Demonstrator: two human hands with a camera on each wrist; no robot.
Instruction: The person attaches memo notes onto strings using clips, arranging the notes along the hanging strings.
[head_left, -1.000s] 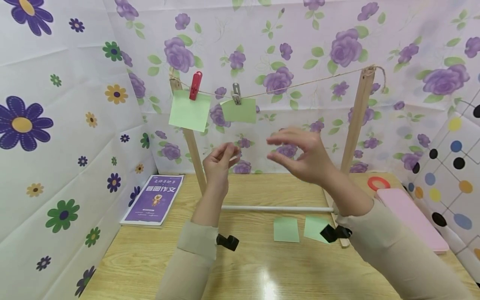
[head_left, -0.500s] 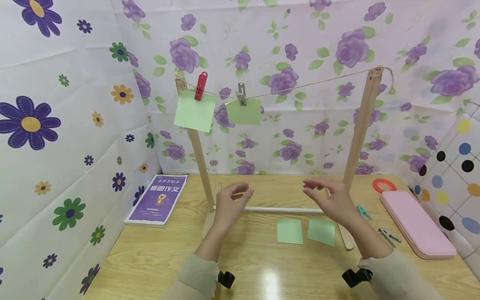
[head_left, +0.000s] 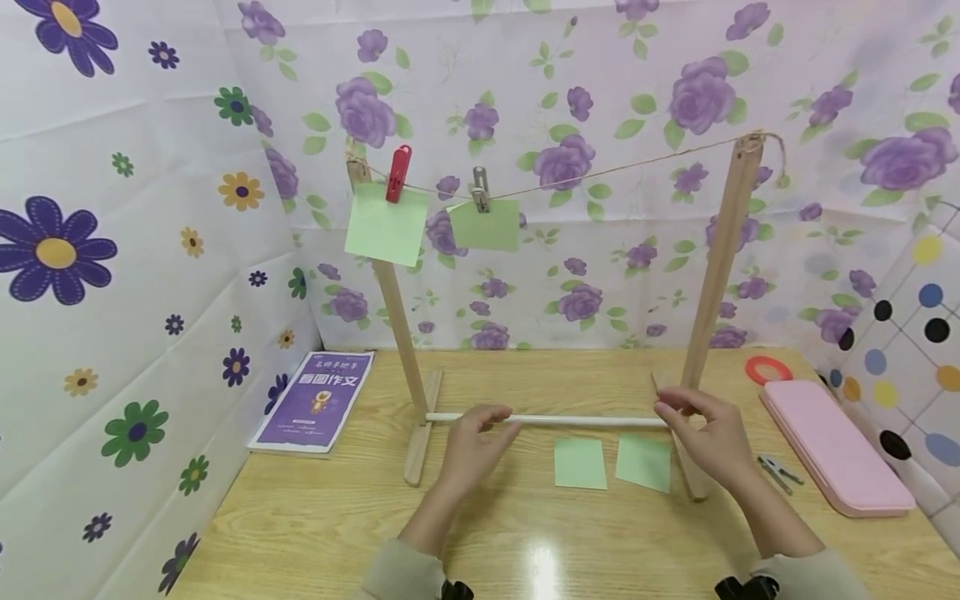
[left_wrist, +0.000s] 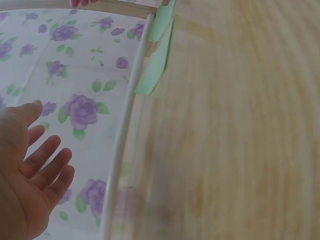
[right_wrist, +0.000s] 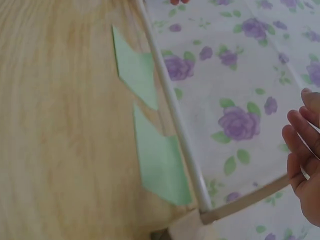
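Observation:
My left hand point(head_left: 474, 448) hovers in front of the white rod point(head_left: 585, 421), its fingers loosely bent and holding nothing. Over on the right, my right hand point(head_left: 708, 432) is beside the stand's right wooden post point(head_left: 716, 275), also with nothing in its relaxed fingers. Two green sticky notes point(head_left: 580, 463) lie side by side on the table between the hands. Above, a twine line point(head_left: 600, 171) runs between the posts. From it hang a green note point(head_left: 386, 225) under a red clip point(head_left: 398, 173) and another green note point(head_left: 487, 225) under a grey clip point(head_left: 481, 190).
To the right are a grey clip point(head_left: 780, 472), a pink case point(head_left: 836, 446) and a red ring point(head_left: 768, 370). A purple book point(head_left: 313, 400) lies at the left. Flowered cloth point(head_left: 525, 292) closes off the back.
Both hands have come down from below the hung notes to just over the table and moved apart. The right hand has gone right, towards the post. The hung notes stay in place.

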